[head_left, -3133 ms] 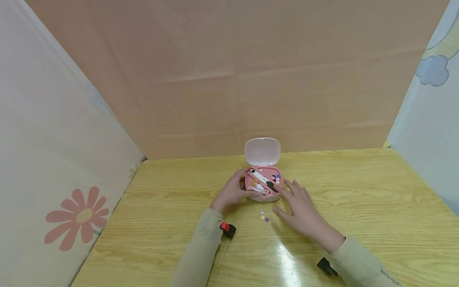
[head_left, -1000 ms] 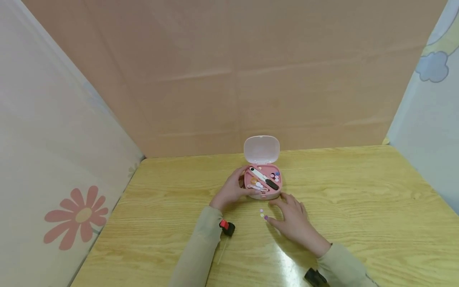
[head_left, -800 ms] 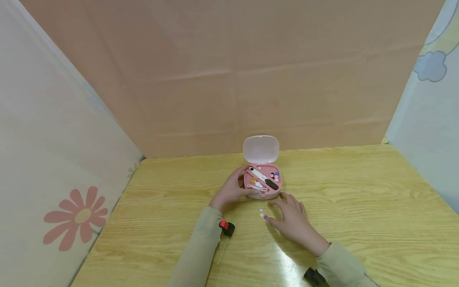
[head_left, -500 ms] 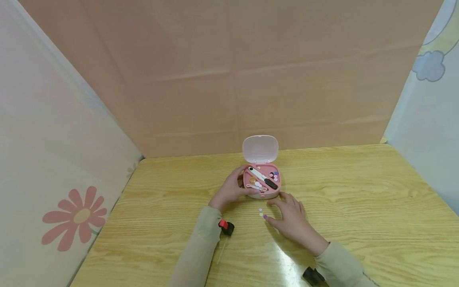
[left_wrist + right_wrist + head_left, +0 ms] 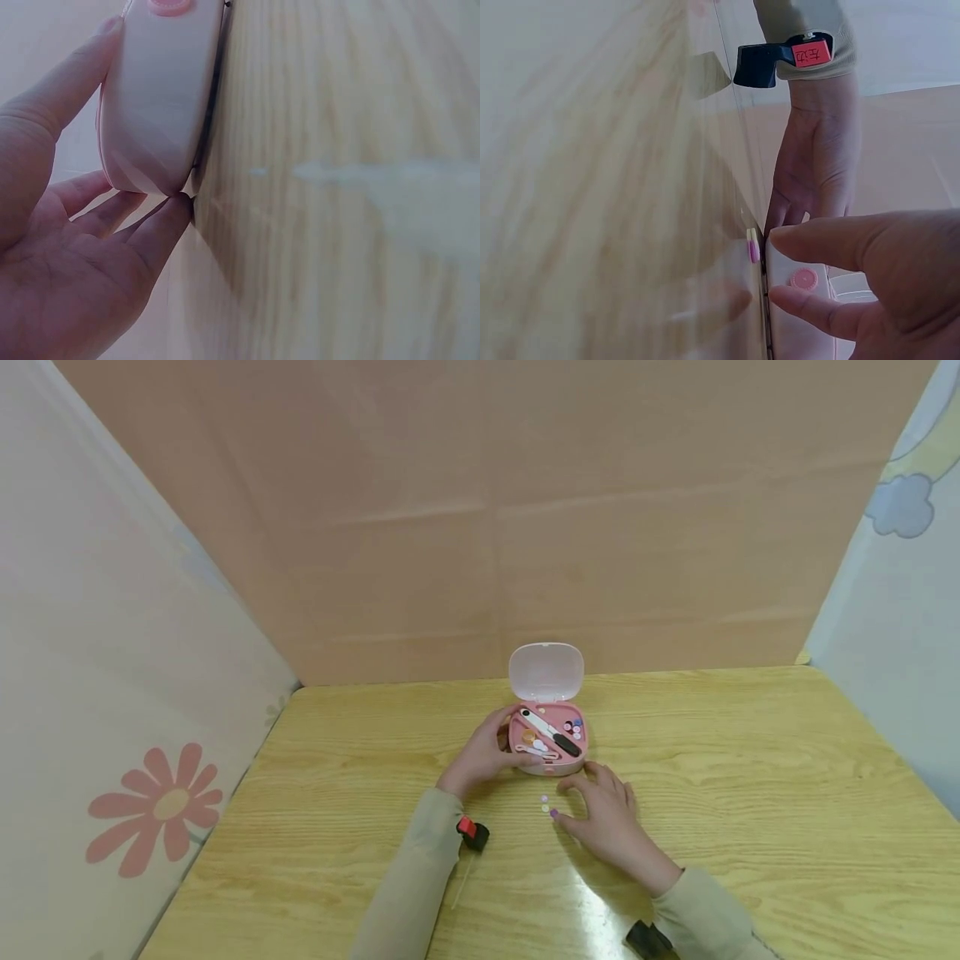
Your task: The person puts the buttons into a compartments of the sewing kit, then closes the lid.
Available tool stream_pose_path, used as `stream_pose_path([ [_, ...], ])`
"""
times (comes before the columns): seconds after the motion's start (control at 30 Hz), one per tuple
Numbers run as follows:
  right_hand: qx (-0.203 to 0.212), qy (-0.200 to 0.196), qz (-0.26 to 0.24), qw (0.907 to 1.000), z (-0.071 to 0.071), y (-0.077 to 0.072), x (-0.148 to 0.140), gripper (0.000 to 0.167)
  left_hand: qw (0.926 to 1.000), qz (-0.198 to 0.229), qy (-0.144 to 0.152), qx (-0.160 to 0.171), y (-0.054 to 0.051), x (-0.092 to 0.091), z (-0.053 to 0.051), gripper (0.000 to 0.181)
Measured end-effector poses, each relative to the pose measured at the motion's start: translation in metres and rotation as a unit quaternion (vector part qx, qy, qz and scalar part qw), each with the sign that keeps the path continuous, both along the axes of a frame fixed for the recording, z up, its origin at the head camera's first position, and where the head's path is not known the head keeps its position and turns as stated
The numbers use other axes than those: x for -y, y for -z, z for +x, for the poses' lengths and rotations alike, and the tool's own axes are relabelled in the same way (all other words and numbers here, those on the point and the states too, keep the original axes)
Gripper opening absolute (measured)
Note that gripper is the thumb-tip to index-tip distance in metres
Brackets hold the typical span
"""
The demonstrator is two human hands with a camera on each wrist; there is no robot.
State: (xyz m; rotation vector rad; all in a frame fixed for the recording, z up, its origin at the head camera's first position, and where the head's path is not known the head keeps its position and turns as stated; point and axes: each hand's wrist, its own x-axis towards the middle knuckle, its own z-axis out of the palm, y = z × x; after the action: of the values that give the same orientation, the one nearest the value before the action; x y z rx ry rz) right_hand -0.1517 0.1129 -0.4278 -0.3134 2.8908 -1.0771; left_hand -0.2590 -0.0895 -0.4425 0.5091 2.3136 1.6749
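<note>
A small pink box (image 5: 551, 769) of sewing bits stands on the table with its clear lid (image 5: 546, 672) up. My left hand (image 5: 480, 758) holds its left side, thumb at the front rim; in the left wrist view the fingers curl against the end wall. Inside lie a slim white tool with a black end (image 5: 566, 745), small buttons (image 5: 576, 729) and pale bits. Before the box lie three loose buttons: lilac (image 5: 544, 798), pale yellow (image 5: 545, 808) and purple (image 5: 553, 813). My right hand (image 5: 611, 827) is spread beside them, its thumb tip at the purple one, apparently pinching nothing.
The wooden table (image 5: 750, 777) extends to both sides. A tan backdrop (image 5: 480, 527) rises behind the box, and patterned white panels (image 5: 150, 610) flank it. Black wrist mounts (image 5: 476, 836) hang under both sleeves.
Since three seconds ago my right hand has come down from the box's right front to the loose buttons. Over the last second the hands have barely moved; my left hand keeps its hold.
</note>
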Motion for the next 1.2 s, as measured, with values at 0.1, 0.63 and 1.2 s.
stream_pose_path([
  [0.1, 0.002, 0.006, -0.006, 1.0, 0.001, 0.0, 0.002, 0.03, 1.0, 0.0, 0.002, 0.0, 0.0, 0.0, 0.0, 0.086],
  [0.63, 0.007, 0.017, -0.023, 0.9996, -0.002, 0.006, 0.008, 0.028, 0.9999, 0.007, 0.0, 0.014, 0.001, 0.001, 0.0, 0.088],
  [1.2, -0.01, 0.027, -0.025, 0.9993, -0.001, 0.011, 0.01, 0.022, 0.9997, 0.021, 0.013, 0.002, -0.018, -0.001, 0.011, 0.084],
])
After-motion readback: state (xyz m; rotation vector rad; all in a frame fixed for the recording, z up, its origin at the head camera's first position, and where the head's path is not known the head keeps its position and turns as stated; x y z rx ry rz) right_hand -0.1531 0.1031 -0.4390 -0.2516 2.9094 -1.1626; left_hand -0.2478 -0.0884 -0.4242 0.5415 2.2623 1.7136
